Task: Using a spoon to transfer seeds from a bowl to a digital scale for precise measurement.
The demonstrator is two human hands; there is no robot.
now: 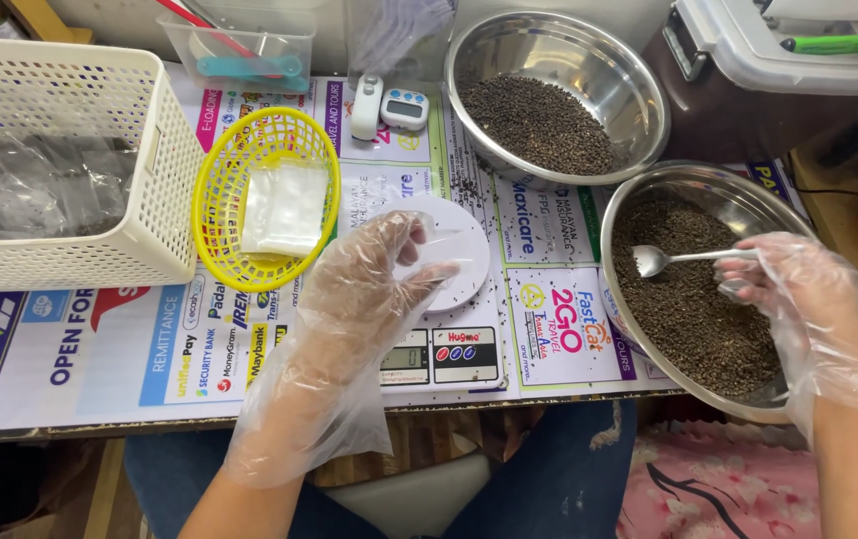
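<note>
Portioning of dark seeds by weight, scooping stage. Nearest the viewer, the left hand (pixel 369 299), in a loose clear plastic glove, reaches over the small digital scale (pixel 446 339), its fingers (pixel 411 240) curled lightly about what appears to be a small clear bag resting on the round white pan (pixel 469 250); how firmly they hold it cannot be told. To the right, the gloved right hand (pixel 798 299) has its fingers closed on the handle of a metal spoon (pixel 653 261), whose bowl lies on the seeds (pixel 698 309) in the near steel bowl (pixel 638 210) at the desk (pixel 99 349) edge. The next move would seem to call for a level carry to the bag. Farther back stand a yellow basket (pixel 224 190) holding empty clear bags (pixel 287 208), a white basket (pixel 164 150), a second steel bowl (pixel 638 90) of seeds and a small timer (pixel 404 108).
</note>
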